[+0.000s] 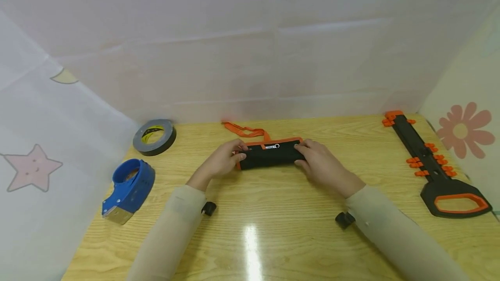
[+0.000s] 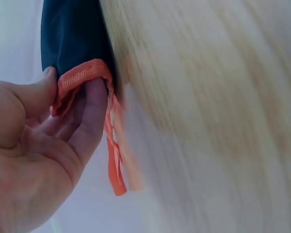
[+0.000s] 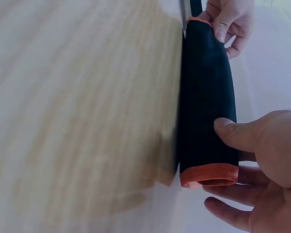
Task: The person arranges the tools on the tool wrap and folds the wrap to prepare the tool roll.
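A black fabric tool roll [image 1: 269, 155] with orange edging lies partly rolled at the middle back of the table. Ring-shaped metal ends, like those of wrenches [image 1: 272, 146], show along its far edge. My left hand [image 1: 223, 158] holds its left end, and in the left wrist view the thumb and fingers pinch round the orange-trimmed opening [image 2: 82, 73]. At the other end my right hand [image 1: 322, 164] grips the roll [image 3: 206, 97], thumb on the near face and fingers behind. From the far edge an orange strap [image 1: 246, 130] trails toward the wall.
Back left lies a roll of grey tape [image 1: 172, 138], with a blue tape dispenser [image 1: 134, 190] nearer me. A black holder with orange clips and a handle [image 1: 425, 159] lies along the right edge. Sheeting hangs behind the wooden table [image 1: 273, 224].
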A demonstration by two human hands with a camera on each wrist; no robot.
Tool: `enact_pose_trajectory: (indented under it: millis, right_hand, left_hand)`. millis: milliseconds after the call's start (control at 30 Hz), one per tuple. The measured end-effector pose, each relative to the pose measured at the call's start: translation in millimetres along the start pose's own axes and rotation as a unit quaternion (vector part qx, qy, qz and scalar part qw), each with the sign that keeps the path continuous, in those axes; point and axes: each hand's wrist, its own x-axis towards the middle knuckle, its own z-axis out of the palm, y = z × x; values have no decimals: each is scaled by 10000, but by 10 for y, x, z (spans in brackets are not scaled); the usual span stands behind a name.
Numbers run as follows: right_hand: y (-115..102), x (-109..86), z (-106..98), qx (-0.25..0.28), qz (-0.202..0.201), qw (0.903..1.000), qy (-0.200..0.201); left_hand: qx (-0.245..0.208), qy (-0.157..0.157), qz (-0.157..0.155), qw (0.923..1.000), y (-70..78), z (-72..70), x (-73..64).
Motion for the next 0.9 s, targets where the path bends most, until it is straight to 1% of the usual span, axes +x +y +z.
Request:
enact_pose_trajectory:
  millis: [100, 200, 300, 400, 467, 533, 633, 700, 767, 833, 900]
  right_hand:
    - [4, 51, -32, 16, 33, 9999, -129]
    - [19, 113, -69, 175, 228, 9986, -449]
    - [57, 178, -111, 411, 434, 9945, -865]
    - [123, 241, -149, 749, 623, 9877, -1221]
    - [173, 281, -170, 956, 692, 9834, -1380]
    - [222, 319, -182, 1139, 754, 9796, -1476]
    - [285, 369, -185, 1273, 702, 9772, -1545]
    - [317, 397, -179, 1386, 723, 9752, -1569]
    - [340, 418, -175, 1485, 746, 9736, -1567]
    - [358, 436, -170, 1587, 814, 9716, -1554]
    - [374, 450, -166, 1638, 888, 9711, -1490]
  left_hand:
    - [-160, 56, -172, 9997, -19, -7, 43]
    - [-347, 100, -461, 9983, -31, -15, 82]
    - [-451, 265, -721, 9960, -23, -30, 111]
    - [-446, 468, -858, 9942, 0, -46, 129]
    - [-367, 586, -849, 9940, 18, -55, 141]
    - [-269, 635, -833, 9941, 36, -59, 150]
    - [-195, 689, -846, 9938, 48, -62, 171]
    - [-223, 723, -894, 9931, 50, -58, 187]
    - [-228, 816, -884, 9925, 51, -50, 205]
    - [-115, 940, -759, 9926, 55, -39, 224]
    - [223, 1027, -484, 9933, 66, -27, 244]
